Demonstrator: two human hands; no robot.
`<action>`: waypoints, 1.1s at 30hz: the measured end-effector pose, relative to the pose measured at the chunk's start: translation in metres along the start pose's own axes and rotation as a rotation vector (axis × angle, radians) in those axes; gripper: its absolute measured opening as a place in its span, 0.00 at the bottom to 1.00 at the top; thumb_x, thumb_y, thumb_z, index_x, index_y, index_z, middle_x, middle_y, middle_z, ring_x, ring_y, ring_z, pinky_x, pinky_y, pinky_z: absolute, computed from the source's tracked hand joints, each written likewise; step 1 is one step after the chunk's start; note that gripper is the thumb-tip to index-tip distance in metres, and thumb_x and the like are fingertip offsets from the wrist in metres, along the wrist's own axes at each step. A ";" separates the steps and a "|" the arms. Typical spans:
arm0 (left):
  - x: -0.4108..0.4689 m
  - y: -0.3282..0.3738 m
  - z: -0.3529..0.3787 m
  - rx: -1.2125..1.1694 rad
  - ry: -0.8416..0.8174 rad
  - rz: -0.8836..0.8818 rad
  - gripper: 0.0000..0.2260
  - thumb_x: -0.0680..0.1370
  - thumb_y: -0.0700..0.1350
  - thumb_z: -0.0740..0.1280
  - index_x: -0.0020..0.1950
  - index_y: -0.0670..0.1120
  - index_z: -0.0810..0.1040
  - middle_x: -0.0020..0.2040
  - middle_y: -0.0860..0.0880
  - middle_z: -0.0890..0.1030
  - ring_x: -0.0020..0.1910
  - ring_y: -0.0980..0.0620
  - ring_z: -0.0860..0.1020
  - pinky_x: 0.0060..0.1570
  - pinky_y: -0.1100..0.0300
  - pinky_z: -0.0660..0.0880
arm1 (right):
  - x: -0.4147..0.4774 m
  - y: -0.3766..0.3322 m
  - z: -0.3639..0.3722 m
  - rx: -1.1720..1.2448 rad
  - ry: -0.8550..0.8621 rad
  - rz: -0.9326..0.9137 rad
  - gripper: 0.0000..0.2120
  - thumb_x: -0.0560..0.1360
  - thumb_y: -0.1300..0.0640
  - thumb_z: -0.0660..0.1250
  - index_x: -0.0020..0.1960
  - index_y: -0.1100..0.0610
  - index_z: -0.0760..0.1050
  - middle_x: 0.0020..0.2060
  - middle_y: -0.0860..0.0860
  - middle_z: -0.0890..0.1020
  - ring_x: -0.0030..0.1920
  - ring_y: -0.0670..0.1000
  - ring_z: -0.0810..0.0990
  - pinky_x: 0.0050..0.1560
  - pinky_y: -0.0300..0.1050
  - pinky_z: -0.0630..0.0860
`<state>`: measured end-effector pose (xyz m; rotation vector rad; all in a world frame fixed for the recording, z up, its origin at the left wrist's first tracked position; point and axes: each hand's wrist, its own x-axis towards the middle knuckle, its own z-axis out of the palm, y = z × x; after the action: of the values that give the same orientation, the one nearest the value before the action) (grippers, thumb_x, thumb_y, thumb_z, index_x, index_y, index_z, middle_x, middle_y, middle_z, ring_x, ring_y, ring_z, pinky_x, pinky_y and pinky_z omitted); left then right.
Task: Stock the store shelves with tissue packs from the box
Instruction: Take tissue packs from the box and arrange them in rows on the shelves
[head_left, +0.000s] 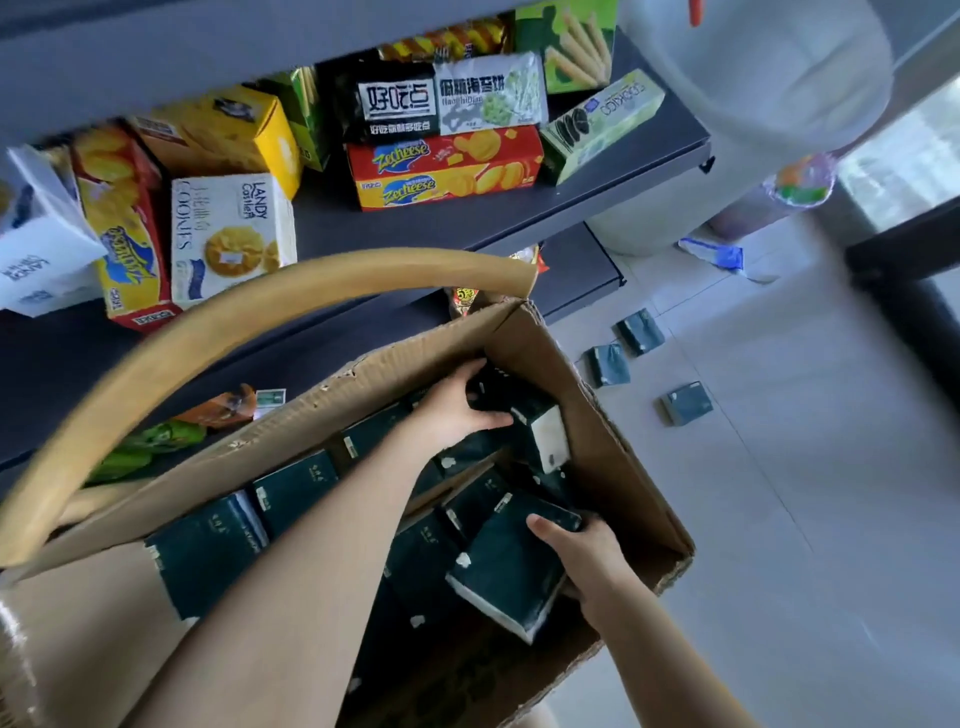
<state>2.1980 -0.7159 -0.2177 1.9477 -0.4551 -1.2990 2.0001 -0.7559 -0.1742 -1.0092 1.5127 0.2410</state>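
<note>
One cardboard box (545, 353). Two hands, the left hand (457, 402) and the right hand (587, 556), one tissue pack (506, 571) in each. About nine dark packs show inside the box; exact number unclear. Three floor packs (640, 331) (608, 365) (686, 404). Roughly ten snack boxes (447, 171) on one shelf (623, 171)

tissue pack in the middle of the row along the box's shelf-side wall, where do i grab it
Pinch the tissue pack by its upturned top, coming from above. Neighbouring packs flank both ends and the box wall backs it, so only the top and inward face are free.
</note>
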 end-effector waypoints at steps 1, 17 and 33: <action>0.004 -0.003 0.002 0.015 -0.015 -0.004 0.39 0.70 0.45 0.76 0.76 0.49 0.59 0.68 0.48 0.71 0.63 0.50 0.73 0.61 0.57 0.71 | 0.001 0.001 0.000 -0.008 -0.005 -0.001 0.19 0.71 0.56 0.74 0.58 0.56 0.72 0.48 0.55 0.82 0.47 0.55 0.82 0.51 0.54 0.80; -0.018 -0.025 -0.006 -0.252 0.071 -0.089 0.25 0.65 0.54 0.78 0.57 0.49 0.73 0.57 0.46 0.79 0.58 0.46 0.78 0.60 0.50 0.74 | -0.009 0.002 0.006 -0.028 0.011 -0.030 0.15 0.65 0.56 0.79 0.48 0.59 0.80 0.45 0.54 0.84 0.45 0.54 0.83 0.52 0.50 0.79; -0.146 -0.004 -0.053 -0.720 0.361 -0.290 0.29 0.68 0.56 0.74 0.64 0.46 0.73 0.57 0.45 0.79 0.54 0.44 0.79 0.55 0.50 0.78 | -0.073 -0.034 -0.019 0.006 -0.134 -0.134 0.19 0.73 0.45 0.69 0.59 0.54 0.71 0.53 0.53 0.81 0.53 0.55 0.80 0.59 0.55 0.76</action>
<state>2.1835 -0.5992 -0.1165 1.5907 0.4394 -1.0406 2.0019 -0.7561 -0.0913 -1.0640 1.3191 0.2044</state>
